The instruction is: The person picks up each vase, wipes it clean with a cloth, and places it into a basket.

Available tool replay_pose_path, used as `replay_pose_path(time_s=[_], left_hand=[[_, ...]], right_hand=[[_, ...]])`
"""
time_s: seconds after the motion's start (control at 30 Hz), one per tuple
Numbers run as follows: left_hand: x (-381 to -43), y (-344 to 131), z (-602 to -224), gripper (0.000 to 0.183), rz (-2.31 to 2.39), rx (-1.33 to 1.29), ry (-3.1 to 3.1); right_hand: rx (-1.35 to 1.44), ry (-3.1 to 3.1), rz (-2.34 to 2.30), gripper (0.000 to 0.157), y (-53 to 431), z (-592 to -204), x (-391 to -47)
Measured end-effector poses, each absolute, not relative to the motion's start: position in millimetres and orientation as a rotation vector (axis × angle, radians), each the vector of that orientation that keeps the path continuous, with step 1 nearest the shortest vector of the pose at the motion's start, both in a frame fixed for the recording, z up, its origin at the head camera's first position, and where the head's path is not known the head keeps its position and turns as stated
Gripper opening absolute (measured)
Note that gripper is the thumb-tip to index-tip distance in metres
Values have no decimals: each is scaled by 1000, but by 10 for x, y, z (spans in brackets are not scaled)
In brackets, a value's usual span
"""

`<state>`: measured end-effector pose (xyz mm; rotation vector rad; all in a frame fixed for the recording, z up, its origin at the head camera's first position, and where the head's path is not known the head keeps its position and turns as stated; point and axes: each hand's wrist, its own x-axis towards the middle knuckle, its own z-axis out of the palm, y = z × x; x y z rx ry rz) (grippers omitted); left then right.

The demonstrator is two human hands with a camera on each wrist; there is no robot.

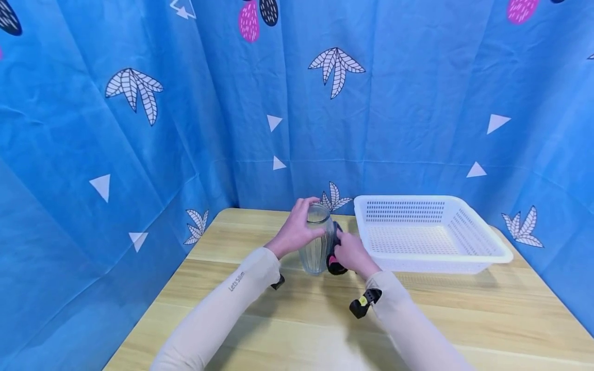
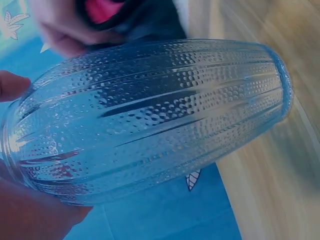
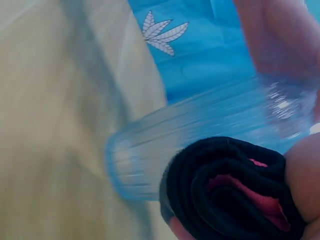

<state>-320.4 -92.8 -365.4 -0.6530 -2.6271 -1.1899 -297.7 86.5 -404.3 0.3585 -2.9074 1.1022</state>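
Note:
My left hand (image 1: 299, 229) grips a clear ribbed glass vase (image 1: 313, 257) around its upper part, thumb on the near side and fingers at the rim. The vase stands nearly upright, its base low at the wooden tabletop. Dimpled bands between the ribs show in the left wrist view. On the vase's right side, my right hand (image 1: 351, 251) holds a rolled black cloth (image 3: 230, 190) with a pink inner side. The roll's spiral end faces the right wrist camera, and the cloth lies close along the glass.
A white perforated plastic basket (image 1: 433, 260) sits on the table (image 1: 301, 340), just right of my right hand. Behind and to the left hangs a blue patterned curtain (image 1: 297, 129), bordering the table's edges.

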Motion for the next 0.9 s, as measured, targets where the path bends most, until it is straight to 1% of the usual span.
replay_pose_path(time_s=[0.17,0.33,0.47,0.6,0.77,0.9], left_hand=[[-3203,-937,-3667,86,-1090,-632,-2646],[-3192,-924,-3659,84,-913,-566,-2661],[-3157,-923,-3637,83,-880,-544,-2683],[-3136,-921,-3599,83,-912,-556,-2678],[-3134,-922,-3566,80,-1047,-613,-2673],[-3157,-930,-3585,78,-1142,-671,-2667]], right_hand=[[389,-2953,1210,58,863,-4335,-2985],[381,-2938,1196,58,892,-4347,-2959],[373,-2899,1246,58,948,-4228,-2904],[388,-2823,1293,58,997,-3991,-2832],[399,-2725,1148,59,1000,-3705,-2757],[398,-2690,1055,60,955,-3603,-2745]])
